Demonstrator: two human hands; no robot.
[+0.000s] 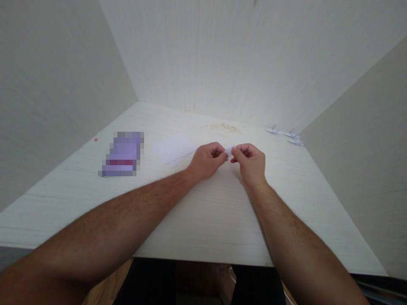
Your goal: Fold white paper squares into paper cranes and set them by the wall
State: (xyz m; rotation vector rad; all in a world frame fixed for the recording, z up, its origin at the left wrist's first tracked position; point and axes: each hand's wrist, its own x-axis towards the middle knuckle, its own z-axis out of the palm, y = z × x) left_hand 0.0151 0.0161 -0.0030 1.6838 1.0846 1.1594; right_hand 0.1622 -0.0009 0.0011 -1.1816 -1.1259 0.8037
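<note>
A small folded piece of white paper is held above the middle of the desk between both hands. My left hand pinches its left end, fingers closed. At its right end, my right hand grips it between thumb and fingertips. The fingers cover much of the paper, so its full shape is hidden. White paper sheets lie flat on the desk just left of my left hand.
Several small folded paper figures sit in the desk's back right corner. A pixelated purple item lies on the left. White panels enclose the desk at the back and sides. Brownish stains mark its rear.
</note>
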